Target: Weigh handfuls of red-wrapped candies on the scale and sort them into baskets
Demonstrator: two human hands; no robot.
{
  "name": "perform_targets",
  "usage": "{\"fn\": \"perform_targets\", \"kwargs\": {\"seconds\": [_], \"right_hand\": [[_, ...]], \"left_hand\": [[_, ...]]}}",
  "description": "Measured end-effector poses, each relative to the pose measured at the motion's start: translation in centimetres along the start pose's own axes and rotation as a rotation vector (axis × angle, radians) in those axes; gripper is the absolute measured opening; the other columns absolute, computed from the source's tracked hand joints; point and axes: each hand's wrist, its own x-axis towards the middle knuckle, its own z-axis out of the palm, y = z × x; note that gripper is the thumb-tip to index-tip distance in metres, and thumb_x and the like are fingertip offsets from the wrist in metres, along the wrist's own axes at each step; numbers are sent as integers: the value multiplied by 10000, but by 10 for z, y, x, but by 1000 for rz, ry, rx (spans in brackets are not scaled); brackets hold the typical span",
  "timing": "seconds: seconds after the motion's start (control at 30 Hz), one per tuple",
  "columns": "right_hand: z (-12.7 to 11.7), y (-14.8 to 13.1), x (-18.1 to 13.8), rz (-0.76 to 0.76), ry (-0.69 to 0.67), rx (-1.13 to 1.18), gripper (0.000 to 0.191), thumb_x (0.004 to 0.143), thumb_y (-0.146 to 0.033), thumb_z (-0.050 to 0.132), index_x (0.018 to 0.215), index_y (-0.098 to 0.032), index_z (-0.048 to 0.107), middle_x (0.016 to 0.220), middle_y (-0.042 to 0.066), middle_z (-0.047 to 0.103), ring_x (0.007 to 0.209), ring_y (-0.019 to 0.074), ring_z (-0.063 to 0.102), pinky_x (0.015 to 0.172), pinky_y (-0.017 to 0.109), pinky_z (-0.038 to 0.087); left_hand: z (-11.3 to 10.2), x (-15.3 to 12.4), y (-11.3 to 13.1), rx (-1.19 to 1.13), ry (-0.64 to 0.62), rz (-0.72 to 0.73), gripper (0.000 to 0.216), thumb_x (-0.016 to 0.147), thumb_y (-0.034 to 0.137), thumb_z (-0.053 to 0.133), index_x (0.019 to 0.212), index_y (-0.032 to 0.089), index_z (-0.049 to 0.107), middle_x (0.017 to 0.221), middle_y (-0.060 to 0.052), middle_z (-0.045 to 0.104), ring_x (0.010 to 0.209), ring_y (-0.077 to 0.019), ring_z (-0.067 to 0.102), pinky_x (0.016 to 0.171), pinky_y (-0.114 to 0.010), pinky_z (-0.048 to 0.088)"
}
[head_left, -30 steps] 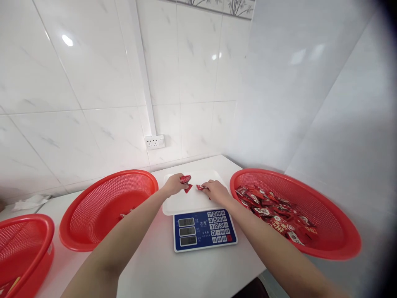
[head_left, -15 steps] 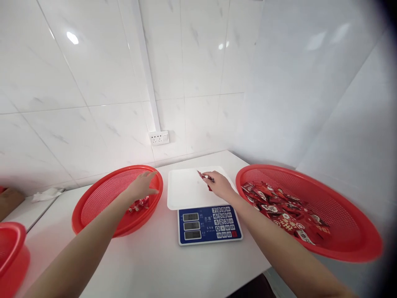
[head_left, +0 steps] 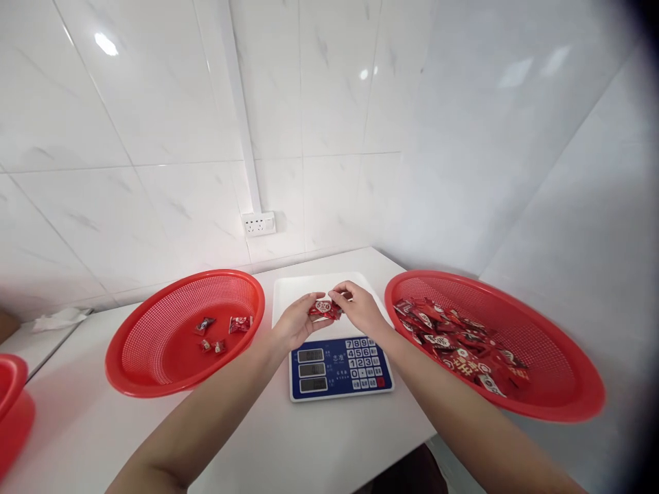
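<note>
Above the pan of the digital scale (head_left: pixel 288 291), my left hand (head_left: pixel 297 321) has its fingers closed around one end of a small red snack packet (head_left: pixel 324 307) with white lettering. My right hand (head_left: pixel 359 307) pinches the same packet at its other end. The scale's blue front panel with number keys and three small displays faces me, just below the hands. To the left stands a red plastic basket (head_left: pixel 178 381) with several small packets (head_left: pixel 239 324) inside. A larger pile of red packets (head_left: pixel 453 339) lies in the red basket (head_left: pixel 571 408) on the right.
Another red basket (head_left: pixel 11 384) shows partly at the left edge. The white table (head_left: pixel 247 439) carries the scale and baskets and meets a tiled wall. A white socket (head_left: pixel 259 224) is fixed to that wall. Something dark sits below the table's front edge.
My left hand has moved right from over the left basket and now grips the packet. My right hand has stayed above the scale, turning its packet toward the left hand.
</note>
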Motion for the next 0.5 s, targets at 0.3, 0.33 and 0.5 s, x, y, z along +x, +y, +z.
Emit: {"fn": "perform_targets", "kwargs": {"seconds": [0.3,0.33,0.5], "right_hand": [[5,-13,-12,-1,-182,54,319,856,-336,438,1096,-206,604,1140,68,632,985,193,607,851,350,483],[1,-14,-16,-4,-188,42,335,850,-352,451,1121,-213,591,1154,66,622,971,190,610,836,348,494],[-38,-15,-39,-26,-181,-141,353,836,-419,466,1124,-255,587,1111,50,632,953,201,611,806,349,511]], "left_hand": [[-6,-21,13,216,74,-10,275,806,360,596,999,168,564,925,-78,654,806,-157,641,797,-379,514],[-14,-25,20,276,120,5,270,817,352,577,1018,172,559,934,-75,651,818,-158,639,791,-366,514],[-76,-52,64,696,427,60,314,774,390,583,1018,192,565,957,-77,643,916,-233,615,822,-387,476]]}}
